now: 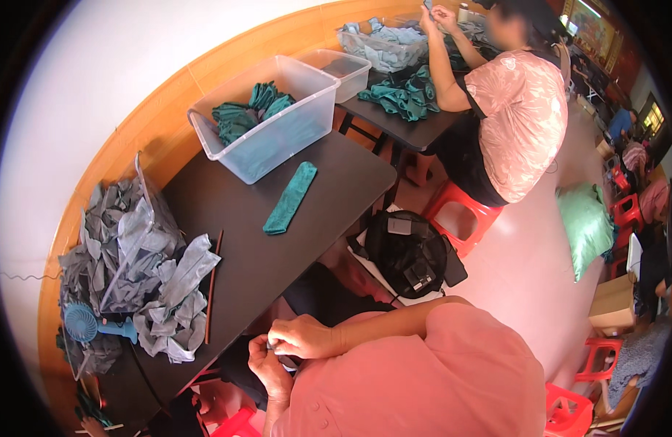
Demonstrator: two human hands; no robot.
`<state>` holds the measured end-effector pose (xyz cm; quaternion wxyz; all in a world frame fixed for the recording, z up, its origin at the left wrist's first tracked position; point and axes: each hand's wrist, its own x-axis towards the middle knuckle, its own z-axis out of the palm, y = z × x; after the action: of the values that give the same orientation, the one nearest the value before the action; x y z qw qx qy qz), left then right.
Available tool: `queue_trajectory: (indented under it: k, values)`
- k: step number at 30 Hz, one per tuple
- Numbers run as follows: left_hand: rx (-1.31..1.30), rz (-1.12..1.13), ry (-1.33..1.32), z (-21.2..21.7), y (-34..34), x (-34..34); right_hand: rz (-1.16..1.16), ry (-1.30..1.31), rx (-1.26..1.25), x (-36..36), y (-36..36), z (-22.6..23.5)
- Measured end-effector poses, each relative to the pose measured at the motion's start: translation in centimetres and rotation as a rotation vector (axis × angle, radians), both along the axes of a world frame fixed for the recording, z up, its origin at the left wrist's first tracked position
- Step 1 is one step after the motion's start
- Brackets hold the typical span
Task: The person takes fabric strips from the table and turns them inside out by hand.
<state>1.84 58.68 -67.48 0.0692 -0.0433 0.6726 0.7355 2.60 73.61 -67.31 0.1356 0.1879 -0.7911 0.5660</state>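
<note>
At the lower middle, above my lap, both hands are drawn together. My right hand [305, 336] has its fingers pinched. Just below it, my left hand [270, 366] is curled, its fingertips meeting the right ones. A small greyish bit shows between the fingers, too hidden to name. Beyond them stands a dark table [252, 266]. On it lie a flat teal fabric strip [290, 198], a thin brown stick [214, 288] and a heap of grey fabric pieces [121, 244], partly in clear plastic.
A clear bin [285, 135] holding green fabric pieces stands at the table's far end. A blue hand fan [82, 322] lies by the grey heap. Another person [522, 124] works at a second table. A black bag [405, 251] and a red stool [463, 215] are on the floor.
</note>
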Motion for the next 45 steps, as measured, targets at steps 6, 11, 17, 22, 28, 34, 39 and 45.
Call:
queue_trajectory:
  k: [6, 11, 17, 22, 28, 34, 39, 45]
  values:
    - [-0.095, -0.208, 0.041, 1.1, 0.5, 0.7, 0.004, 0.040, 0.112, 0.4, 0.5, -0.1]
    - [-0.170, -0.221, 0.180, 1.5, 0.8, 1.7, 0.008, 0.262, 0.302, 1.5, 0.8, 1.0]
    - [0.115, -0.043, 0.129, 3.3, 0.8, 4.0, -0.104, 0.148, -0.012, 3.8, 0.5, 2.3]
    - [0.050, -0.058, 0.210, 4.9, 1.8, 6.0, -0.008, -0.085, -0.407, 4.0, 1.2, 1.8]
    - [0.061, -0.020, 0.202, 5.0, 2.1, 7.5, 0.116, -0.040, -0.329, 4.7, 2.1, 1.4]
    - [0.041, -0.021, 0.185, 4.8, 1.4, 7.9, 0.016, 0.300, -0.147, 5.0, 2.1, 2.0]
    - [0.093, 0.060, 0.141, 5.4, 1.9, 7.2, -0.046, 0.427, 0.060, 4.2, 1.9, 2.0]
    - [0.147, -0.022, 0.140, 3.0, 0.9, 4.9, 0.003, 0.329, 0.135, 3.1, 2.5, 1.4]
